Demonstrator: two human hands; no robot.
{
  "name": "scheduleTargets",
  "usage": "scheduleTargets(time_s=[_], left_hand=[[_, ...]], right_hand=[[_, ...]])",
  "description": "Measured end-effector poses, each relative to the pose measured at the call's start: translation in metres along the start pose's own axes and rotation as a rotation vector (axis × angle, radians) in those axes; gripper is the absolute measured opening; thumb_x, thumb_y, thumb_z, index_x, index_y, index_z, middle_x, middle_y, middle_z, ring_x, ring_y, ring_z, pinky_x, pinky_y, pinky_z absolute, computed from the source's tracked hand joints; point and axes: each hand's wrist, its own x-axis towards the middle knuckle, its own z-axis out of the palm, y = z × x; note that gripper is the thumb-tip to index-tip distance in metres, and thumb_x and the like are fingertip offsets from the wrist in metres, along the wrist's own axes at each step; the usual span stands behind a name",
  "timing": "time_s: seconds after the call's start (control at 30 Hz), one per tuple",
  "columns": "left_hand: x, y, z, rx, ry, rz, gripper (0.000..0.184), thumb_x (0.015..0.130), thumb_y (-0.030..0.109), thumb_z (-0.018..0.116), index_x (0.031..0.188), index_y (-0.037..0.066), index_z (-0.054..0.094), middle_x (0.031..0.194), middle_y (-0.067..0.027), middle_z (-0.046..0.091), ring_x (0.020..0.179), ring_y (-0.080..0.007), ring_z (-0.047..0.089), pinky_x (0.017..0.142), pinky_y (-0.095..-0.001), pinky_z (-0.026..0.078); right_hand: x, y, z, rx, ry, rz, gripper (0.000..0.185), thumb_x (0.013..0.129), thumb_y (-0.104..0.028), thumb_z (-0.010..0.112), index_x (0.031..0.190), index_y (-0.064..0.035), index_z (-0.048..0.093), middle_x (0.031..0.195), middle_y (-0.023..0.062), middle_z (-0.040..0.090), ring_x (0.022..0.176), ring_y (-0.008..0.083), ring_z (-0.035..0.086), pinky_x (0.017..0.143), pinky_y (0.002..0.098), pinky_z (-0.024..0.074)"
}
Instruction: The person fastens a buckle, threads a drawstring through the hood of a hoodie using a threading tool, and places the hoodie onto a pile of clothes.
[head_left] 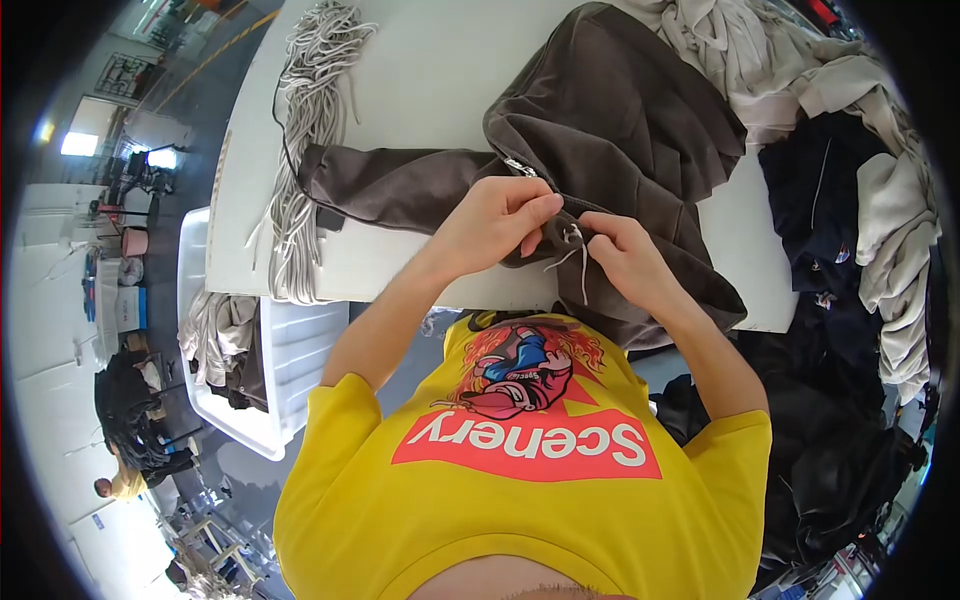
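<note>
A dark brown zip hoodie [610, 110] lies bunched on the white table, one sleeve stretched to the left and its lower part hanging over the front edge. My left hand [502, 222] is closed in a pinch at the hoodie's edge, just below a metal zipper [520, 168]. What sits between those fingertips is mostly hidden. Close beside it, my right hand [628, 258] grips the hoodie's fabric with bent fingers. Between both hands a pale drawstring [584, 272] shows, looped at the cloth with loose ends dangling.
A bundle of pale drawstrings [312, 130] lies on the table [420, 60] at left. Below it stands a white plastic bin [300, 350] holding clothes. Beige garments [890, 230] and a navy garment [815, 200] are heaped on the right. Another person [125, 480] is far left.
</note>
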Motion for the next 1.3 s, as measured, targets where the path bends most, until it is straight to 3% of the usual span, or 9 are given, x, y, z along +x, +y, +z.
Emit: scheduleTargets(time_s=[0.23, 0.33, 0.53, 0.63, 0.7, 0.83, 0.9, 1.07, 1.3], left_hand=[[0.000, -0.001, -0.002, -0.014, 0.001, 0.012, 0.029, 0.094, 0.025, 0.053, 0.077, 0.003, 0.058, 0.054, 0.0026, 0.051, 0.051, -0.0025, 0.043, 0.046, -0.0226, 0.031], [0.001, -0.001, -0.003, -0.011, -0.005, -0.011, 0.028, 0.094, 0.024, 0.055, 0.076, 0.002, 0.056, 0.062, 0.0049, 0.046, 0.052, -0.0042, 0.049, 0.048, -0.0199, 0.034], [0.003, -0.007, -0.008, -0.029, -0.016, -0.017, 0.025, 0.094, 0.023, 0.055, 0.080, 0.003, 0.057, 0.064, 0.0042, 0.047, 0.052, -0.0042, 0.050, 0.049, -0.0188, 0.035], [0.009, -0.012, -0.001, -0.094, 0.055, 0.029, 0.022, 0.094, 0.022, 0.054, 0.085, 0.002, 0.058, 0.067, 0.0032, 0.052, 0.055, -0.0064, 0.052, 0.051, -0.0211, 0.039], [0.010, -0.013, 0.018, -0.454, 0.338, 0.255, 0.018, 0.092, 0.019, 0.056, 0.088, 0.002, 0.057, 0.064, -0.0022, 0.058, 0.061, -0.0066, 0.051, 0.056, -0.0246, 0.041], [-0.022, -0.016, -0.003, -0.197, 0.159, 0.201, 0.017, 0.091, 0.016, 0.058, 0.086, -0.001, 0.058, 0.070, -0.0034, 0.059, 0.068, -0.0087, 0.053, 0.062, -0.0264, 0.044], [-0.035, -0.003, -0.023, 0.315, -0.136, -0.063, 0.018, 0.092, 0.012, 0.052, 0.081, -0.001, 0.058, 0.070, 0.0001, 0.056, 0.073, -0.0067, 0.051, 0.064, -0.0231, 0.041], [-0.069, -0.011, -0.083, 0.146, -0.028, 0.041, 0.025, 0.090, 0.017, 0.054, 0.071, 0.001, 0.053, 0.064, 0.0026, 0.046, 0.063, -0.0051, 0.040, 0.056, -0.0220, 0.033], [-0.078, -0.013, -0.109, 0.383, -0.141, -0.294, 0.027, 0.090, 0.020, 0.055, 0.070, 0.002, 0.054, 0.063, 0.0031, 0.046, 0.061, -0.0041, 0.040, 0.053, -0.0220, 0.032]], right_hand=[[-0.007, 0.000, -0.004, 0.109, -0.046, 0.002, 0.021, 0.078, -0.002, 0.039, 0.091, 0.0038, 0.054, 0.080, 0.0020, 0.053, 0.081, 0.0088, 0.047, 0.074, 0.0212, 0.0381], [-0.010, 0.000, -0.008, 0.116, -0.074, 0.037, 0.022, 0.078, -0.002, 0.040, 0.093, 0.0038, 0.054, 0.083, 0.0007, 0.054, 0.083, 0.0087, 0.047, 0.076, 0.0210, 0.0385], [-0.018, -0.005, -0.013, 0.065, -0.089, 0.157, 0.032, 0.082, -0.006, 0.044, 0.110, 0.0036, 0.056, 0.101, 0.0040, 0.059, 0.098, 0.0101, 0.050, 0.087, 0.0211, 0.0385], [-0.024, -0.017, -0.013, 0.141, 0.075, 0.240, 0.035, 0.086, -0.010, 0.048, 0.117, 0.0027, 0.055, 0.112, 0.0056, 0.058, 0.106, 0.0118, 0.051, 0.092, 0.0225, 0.0375], [-0.025, -0.027, -0.018, 0.227, 0.175, 0.226, 0.035, 0.088, -0.012, 0.051, 0.119, 0.0021, 0.055, 0.117, 0.0062, 0.057, 0.108, 0.0127, 0.051, 0.095, 0.0234, 0.0368], [-0.027, -0.034, -0.029, 0.143, 0.190, 0.185, 0.033, 0.088, -0.010, 0.051, 0.118, 0.0028, 0.056, 0.115, 0.0055, 0.057, 0.107, 0.0118, 0.051, 0.094, 0.0231, 0.0371], [-0.026, -0.029, -0.035, 0.094, 0.127, 0.146, 0.031, 0.088, -0.010, 0.051, 0.116, 0.0033, 0.056, 0.113, 0.0040, 0.058, 0.106, 0.0112, 0.051, 0.094, 0.0227, 0.0370], [-0.023, -0.023, -0.040, 0.011, 0.133, 0.081, 0.024, 0.087, -0.006, 0.047, 0.106, 0.0048, 0.057, 0.097, -0.0005, 0.057, 0.093, 0.0071, 0.050, 0.084, 0.0197, 0.0381], [-0.016, -0.026, -0.035, -0.154, 0.083, -0.031, 0.017, 0.084, -0.002, 0.044, 0.096, 0.0026, 0.055, 0.079, -0.0013, 0.051, 0.075, 0.0048, 0.045, 0.067, 0.0199, 0.0378]])
